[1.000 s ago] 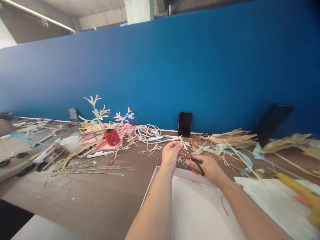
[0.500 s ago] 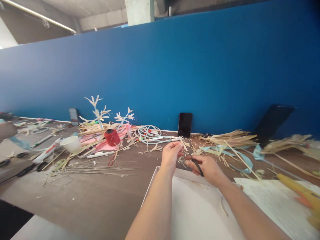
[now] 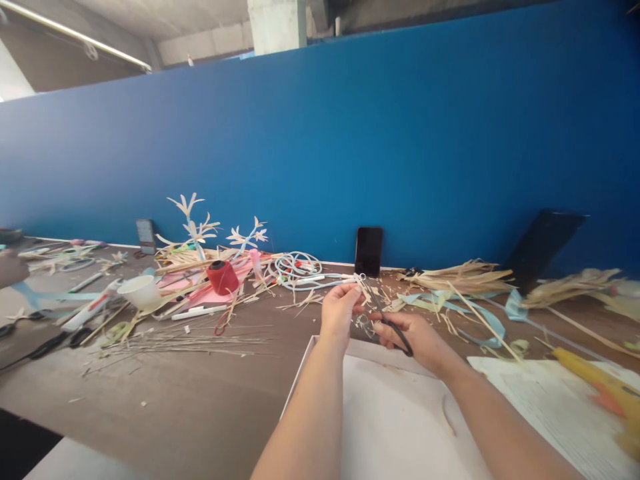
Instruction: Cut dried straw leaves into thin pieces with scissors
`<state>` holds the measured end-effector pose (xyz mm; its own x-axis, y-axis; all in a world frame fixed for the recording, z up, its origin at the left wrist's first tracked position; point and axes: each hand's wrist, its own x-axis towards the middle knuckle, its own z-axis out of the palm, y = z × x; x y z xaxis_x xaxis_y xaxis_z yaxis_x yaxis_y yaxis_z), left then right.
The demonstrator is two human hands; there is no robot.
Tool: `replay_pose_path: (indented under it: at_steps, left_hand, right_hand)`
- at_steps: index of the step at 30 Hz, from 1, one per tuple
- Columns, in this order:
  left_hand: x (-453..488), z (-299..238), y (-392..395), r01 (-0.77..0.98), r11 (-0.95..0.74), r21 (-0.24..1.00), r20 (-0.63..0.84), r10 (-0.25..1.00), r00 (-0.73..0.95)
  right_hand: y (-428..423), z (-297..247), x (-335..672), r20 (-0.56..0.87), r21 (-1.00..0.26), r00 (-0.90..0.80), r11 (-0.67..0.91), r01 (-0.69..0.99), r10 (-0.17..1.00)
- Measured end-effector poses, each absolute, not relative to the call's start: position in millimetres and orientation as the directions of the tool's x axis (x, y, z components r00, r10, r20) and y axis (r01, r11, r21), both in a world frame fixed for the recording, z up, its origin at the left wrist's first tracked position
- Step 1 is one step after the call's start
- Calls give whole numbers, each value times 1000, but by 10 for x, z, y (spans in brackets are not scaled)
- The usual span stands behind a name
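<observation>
My left hand (image 3: 339, 312) is closed in a pinch on a small pale strip (image 3: 359, 279), which looks like dried husk; its exact shape is too small to tell. In my right hand (image 3: 417, 339) is a pair of scissors with black handles (image 3: 403, 339). Their blades point up and left, close beside the strip and the left fingertips. Whether the blades touch the strip I cannot tell. Both hands are above the far edge of a white box lid or tray (image 3: 400, 407).
A dark phone (image 3: 369, 251) leans on the blue partition (image 3: 400, 133). Husk bundles (image 3: 465, 277) and blue ribbon (image 3: 493, 327) lie right, near a yellow glue gun (image 3: 600, 380). Leftward are a red thread spool (image 3: 223, 277), white cup (image 3: 140, 293), husk flowers (image 3: 197, 230) and a co-worker's hand (image 3: 13, 269).
The scissors' handles have swung slightly down and right, and their blades have shifted a little. At the far left, the co-worker's hand has moved, with a blue ribbon now stretched beside it.
</observation>
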<state>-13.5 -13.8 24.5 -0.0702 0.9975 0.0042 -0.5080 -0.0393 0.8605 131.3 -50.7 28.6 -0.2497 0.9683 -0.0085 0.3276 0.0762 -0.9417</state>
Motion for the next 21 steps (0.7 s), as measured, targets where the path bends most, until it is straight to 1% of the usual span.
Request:
replay_pose_path:
  at_steps: [2,5,10,13,21]
  left_hand:
    - [-136,244,-137,-503,-59,862,19,996,-85]
    - [-132,229,-134,-481,-53,875,29,998,-57]
    - [-101,203,-150,-420,45,906,-37,999,27]
    - [-69,193,-171,-412,77,908,-51,996,73]
    - [-38,172,-176,-376,55,925,-17,994,104]
  right_hand:
    - [-501,276,1319,-8,-936,-258,84,342,966]
    - [-507,291,1328,-11,-927,-265,90,363,964]
    - [-532,335,1342,27,-925,-251,119,361,968]
    - [-526,326,1350,51,-921,-233,136,365,971]
    - [-490,288,1380,34,-926,-221,114,361,975]
